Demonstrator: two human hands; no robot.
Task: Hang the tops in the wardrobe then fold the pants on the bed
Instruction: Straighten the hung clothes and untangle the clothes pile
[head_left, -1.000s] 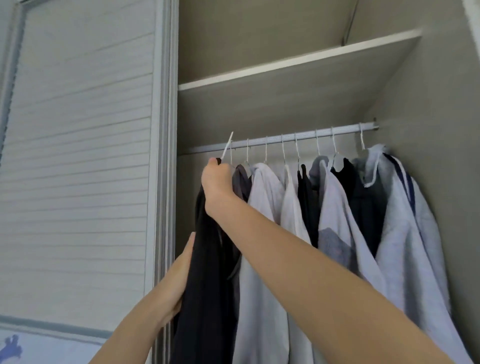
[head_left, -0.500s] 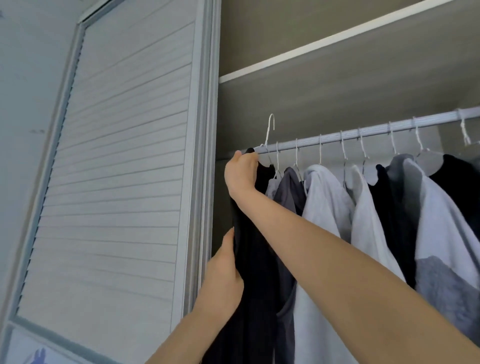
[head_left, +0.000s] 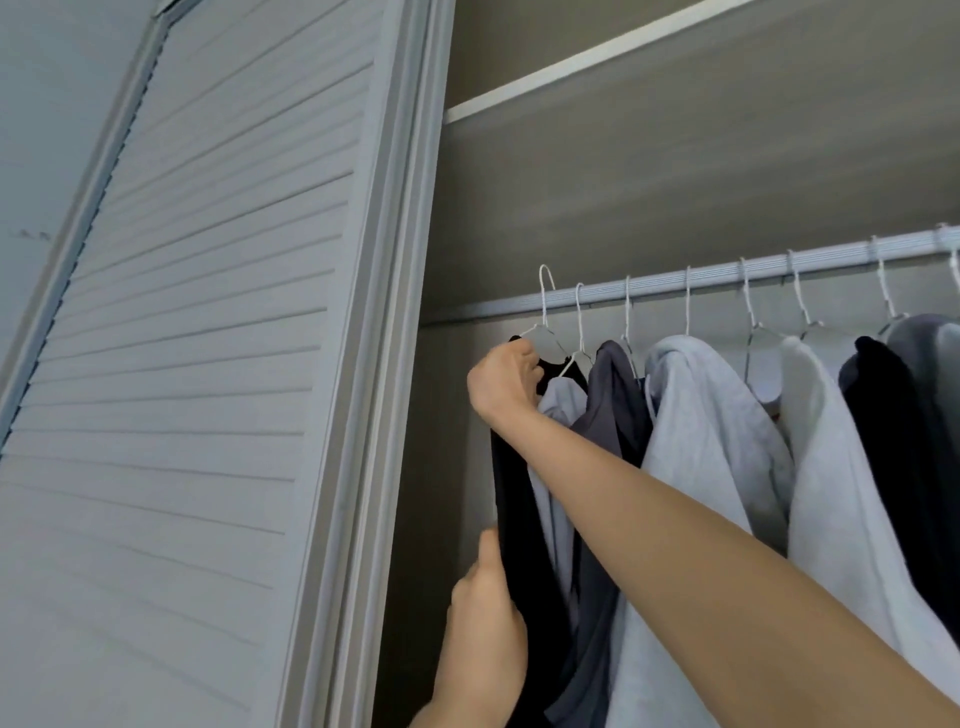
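Since the earlier frames we've lifted the black top (head_left: 519, 519) up to the rod (head_left: 727, 273) and the view has swung left; the hook (head_left: 545, 291), which was tilted short of the rod a second ago, now stands up at the rod's left end, though we can't tell whether it's actually seated over it or just in front. Our right hand (head_left: 506, 382) has fingers curled tight on the hanger shoulder with the top's collar bunched under them. Our left hand (head_left: 485, 634) is lower, thumb up against the near face of the cloth; the fingers go behind the fabric, so it looks like a hold on the hem side, but the grip itself is hidden. The top sits leftmost in the wardrobe, touching a pale grey shirt (head_left: 558, 410) and next to a dark grey one (head_left: 615, 415); further right more tops hang on wire hangers, so that part of the job looks mostly done. Our read: this hang is nearly finished, left to do is confirm the hook's on, let go, straighten the drape. No pants or bed in view, so folding status unknown, presumably all pending. Louvred door (head_left: 197, 364) is slid left.
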